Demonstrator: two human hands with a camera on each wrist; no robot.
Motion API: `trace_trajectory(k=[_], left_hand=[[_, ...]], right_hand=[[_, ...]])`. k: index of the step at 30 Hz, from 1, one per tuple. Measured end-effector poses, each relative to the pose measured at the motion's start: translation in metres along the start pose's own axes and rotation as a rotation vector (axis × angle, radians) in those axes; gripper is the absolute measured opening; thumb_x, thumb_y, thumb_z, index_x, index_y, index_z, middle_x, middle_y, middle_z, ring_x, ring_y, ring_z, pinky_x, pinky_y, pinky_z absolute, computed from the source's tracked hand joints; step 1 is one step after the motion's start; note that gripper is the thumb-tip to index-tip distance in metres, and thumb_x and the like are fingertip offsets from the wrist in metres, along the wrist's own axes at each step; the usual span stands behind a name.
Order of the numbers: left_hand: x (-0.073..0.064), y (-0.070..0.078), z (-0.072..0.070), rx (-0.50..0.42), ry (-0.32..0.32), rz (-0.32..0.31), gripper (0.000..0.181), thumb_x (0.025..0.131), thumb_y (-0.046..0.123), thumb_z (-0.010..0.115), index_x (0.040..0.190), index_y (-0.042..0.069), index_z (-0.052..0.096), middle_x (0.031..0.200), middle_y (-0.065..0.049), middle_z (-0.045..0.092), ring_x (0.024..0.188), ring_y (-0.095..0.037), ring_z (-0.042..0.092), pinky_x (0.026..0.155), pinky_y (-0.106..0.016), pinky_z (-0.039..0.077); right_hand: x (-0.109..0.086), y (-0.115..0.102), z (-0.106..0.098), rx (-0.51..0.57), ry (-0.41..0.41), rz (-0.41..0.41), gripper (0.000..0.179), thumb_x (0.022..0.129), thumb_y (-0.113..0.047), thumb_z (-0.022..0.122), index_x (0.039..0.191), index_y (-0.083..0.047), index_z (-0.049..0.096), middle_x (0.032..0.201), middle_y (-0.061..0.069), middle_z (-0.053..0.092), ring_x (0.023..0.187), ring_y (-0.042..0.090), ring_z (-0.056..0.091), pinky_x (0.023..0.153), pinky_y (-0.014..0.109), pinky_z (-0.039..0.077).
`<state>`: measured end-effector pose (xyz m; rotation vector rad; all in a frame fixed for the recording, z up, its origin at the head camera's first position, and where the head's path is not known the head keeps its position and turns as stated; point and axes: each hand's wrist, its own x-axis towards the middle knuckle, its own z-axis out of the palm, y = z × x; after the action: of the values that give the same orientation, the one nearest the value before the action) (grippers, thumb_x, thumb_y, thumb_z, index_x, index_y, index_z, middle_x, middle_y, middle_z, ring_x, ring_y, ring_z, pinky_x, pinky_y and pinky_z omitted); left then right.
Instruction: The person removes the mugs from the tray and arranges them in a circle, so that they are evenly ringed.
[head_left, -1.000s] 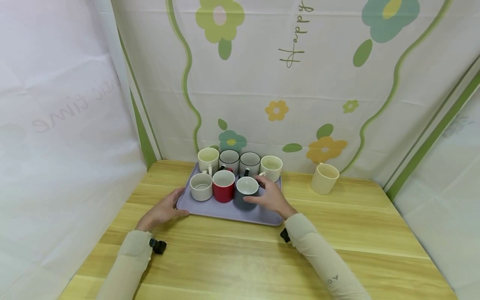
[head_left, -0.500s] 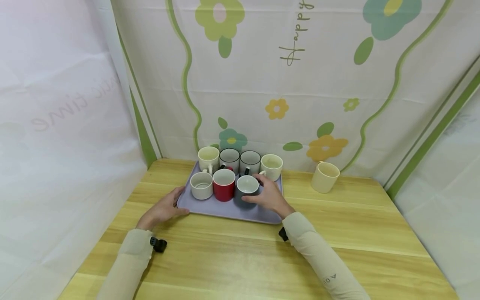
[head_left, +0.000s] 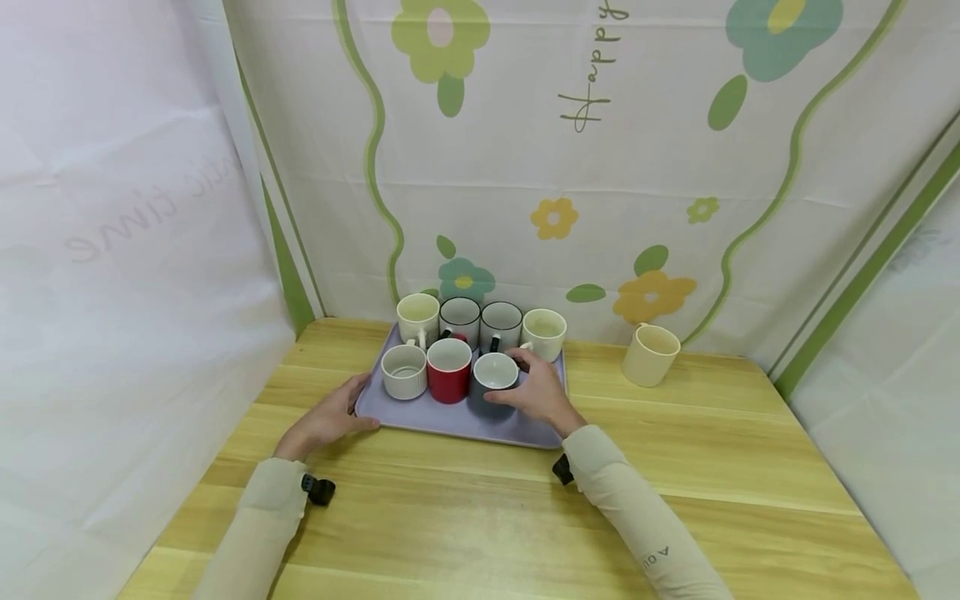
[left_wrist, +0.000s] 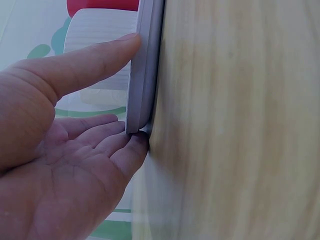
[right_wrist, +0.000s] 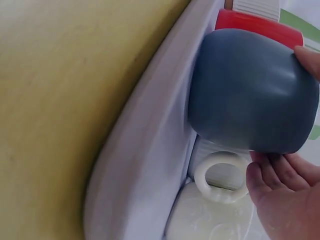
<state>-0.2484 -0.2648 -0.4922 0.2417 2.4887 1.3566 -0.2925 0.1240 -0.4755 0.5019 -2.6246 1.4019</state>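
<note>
A lavender tray [head_left: 450, 421] bears two rows of mugs. My left hand [head_left: 326, 423] holds its near left corner, thumb on the near rim and fingers at the left edge; in the left wrist view the thumb [left_wrist: 100, 62] and fingers look fairly straight. My right hand [head_left: 543, 396] grips a dark grey-blue mug [head_left: 491, 402] from the right, thumb on the near side and fingers behind. That mug stands upright on the tray, right of a red mug [head_left: 448, 383]. A ribbed white mug [head_left: 403, 385] is at the front left.
Behind them stand a cream mug [head_left: 417, 315], two black-rimmed mugs [head_left: 460, 317] with dark handles and another cream mug [head_left: 545, 329]. A lone cream mug [head_left: 649, 362] sits on the wooden table [head_left: 480, 517] to the right. Floral cloth [head_left: 495, 167] hangs behind the table.
Both hands keep their places on the tray corner and the dark mug. Only the right forearm shifts slightly left; the mugs hold their arrangement.
</note>
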Motion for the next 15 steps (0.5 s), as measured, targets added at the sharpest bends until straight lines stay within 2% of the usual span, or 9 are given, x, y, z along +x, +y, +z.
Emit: trace_trajectory(k=[6, 15], left_hand=[[-0.0021, -0.0019, -0.0002, -0.021, 0.004, 0.01, 0.1, 0.097, 0.014, 0.076, 0.168, -0.002, 0.008, 0.177, -0.025, 0.007, 0.164, -0.046, 0.008, 0.134, -0.059, 0.016], [-0.0016, -0.0025, -0.0014, -0.006, 0.017, 0.009, 0.099, 0.097, 0.014, 0.077, 0.168, -0.001, 0.01, 0.177, -0.025, 0.008, 0.164, -0.047, 0.009, 0.133, -0.059, 0.017]], right_hand=[[-0.0024, 0.0014, 0.0, 0.028, 0.001, -0.002, 0.069, 0.061, -0.026, 0.104, 0.12, -0.016, 0.07, 0.119, 0.003, 0.074, 0.122, 0.027, 0.07, 0.111, 0.048, 0.056], [-0.0088, -0.0022, -0.0055, 0.055, -0.026, -0.027, 0.072, 0.061, -0.026, 0.105, 0.122, -0.013, 0.069, 0.121, 0.005, 0.074, 0.123, 0.03, 0.07, 0.11, 0.05, 0.056]])
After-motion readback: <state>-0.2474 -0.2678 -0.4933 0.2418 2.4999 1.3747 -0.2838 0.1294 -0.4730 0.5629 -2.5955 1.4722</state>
